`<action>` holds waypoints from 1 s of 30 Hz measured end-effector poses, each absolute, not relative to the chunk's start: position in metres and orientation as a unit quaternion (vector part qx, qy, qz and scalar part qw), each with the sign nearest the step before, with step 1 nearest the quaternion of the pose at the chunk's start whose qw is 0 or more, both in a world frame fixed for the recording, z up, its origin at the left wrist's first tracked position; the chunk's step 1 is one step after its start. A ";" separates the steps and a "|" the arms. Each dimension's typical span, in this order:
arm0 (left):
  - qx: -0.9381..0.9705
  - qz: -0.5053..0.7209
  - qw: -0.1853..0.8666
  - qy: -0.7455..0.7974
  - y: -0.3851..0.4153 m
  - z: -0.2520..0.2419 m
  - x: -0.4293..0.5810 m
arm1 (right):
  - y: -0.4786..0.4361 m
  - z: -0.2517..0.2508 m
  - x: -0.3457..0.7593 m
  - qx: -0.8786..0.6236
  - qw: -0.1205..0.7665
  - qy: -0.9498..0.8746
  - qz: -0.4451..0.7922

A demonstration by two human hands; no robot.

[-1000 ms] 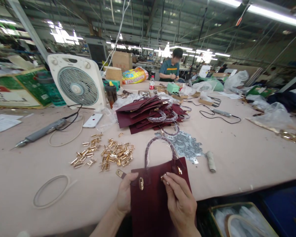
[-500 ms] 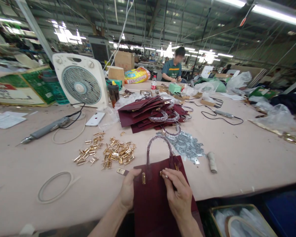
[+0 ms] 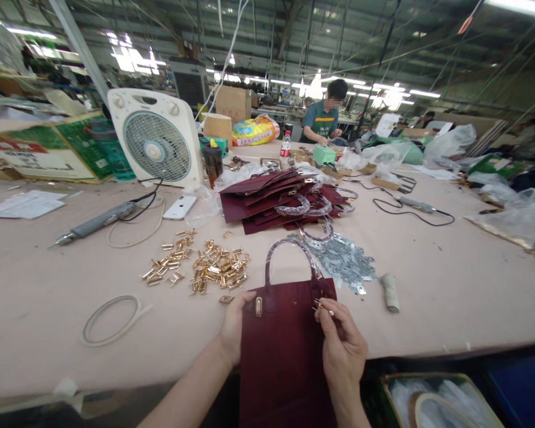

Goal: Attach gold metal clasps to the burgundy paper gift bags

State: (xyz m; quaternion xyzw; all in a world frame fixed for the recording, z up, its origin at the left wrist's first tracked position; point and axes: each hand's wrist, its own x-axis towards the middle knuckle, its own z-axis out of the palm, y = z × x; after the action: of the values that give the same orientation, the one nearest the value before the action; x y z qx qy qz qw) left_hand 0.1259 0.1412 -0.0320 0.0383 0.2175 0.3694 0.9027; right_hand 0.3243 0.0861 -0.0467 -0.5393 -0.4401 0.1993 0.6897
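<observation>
A burgundy handbag panel [image 3: 285, 351] with a plastic-wrapped loop handle [image 3: 289, 244] stands at the table's front edge. My left hand [image 3: 232, 326] is closed on its left edge, thumb on the front. Beside that thumb, an oblong gold fitting [image 3: 259, 306] sits on the panel. My right hand [image 3: 344, 336] pinches a small gold fitting with thin prongs [image 3: 318, 305] in front of the panel's upper right. Between the two fittings, a small dark mark [image 3: 294, 302] shows on the panel. A gold-tipped tab [image 3: 226, 299] sticks out left of my left hand.
Loose gold fittings [image 3: 218, 267] and grey metal plates [image 3: 343, 261] lie in heaps. Behind them are stacked burgundy bags [image 3: 258, 202], a phone [image 3: 181, 207], a fan [image 3: 158, 142] and two corded power drivers [image 3: 100, 222]. A thread roll [image 3: 390, 294] lies right. A co-worker [image 3: 323, 119] sits opposite.
My right hand has moved right, away from the panel's middle, with the gold fitting, whose prongs now show. My left hand keeps its grip. The view has shifted slightly.
</observation>
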 end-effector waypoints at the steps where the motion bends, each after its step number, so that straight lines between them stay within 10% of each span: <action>1: 0.033 0.366 0.903 0.221 0.142 -0.033 0.125 | 0.087 -0.048 0.325 -0.536 0.697 -0.424 0.217; 30: 0.041 0.381 0.886 0.262 0.150 -0.019 0.135 | 0.106 -0.033 0.334 -0.578 0.581 -0.426 0.384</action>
State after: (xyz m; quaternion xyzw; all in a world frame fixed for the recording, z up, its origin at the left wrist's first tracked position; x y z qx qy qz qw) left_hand 0.1351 0.1501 -0.0185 0.0414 0.2617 0.3811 0.8857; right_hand 0.3339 0.1060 -0.0326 -0.5780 -0.4256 0.3835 0.5811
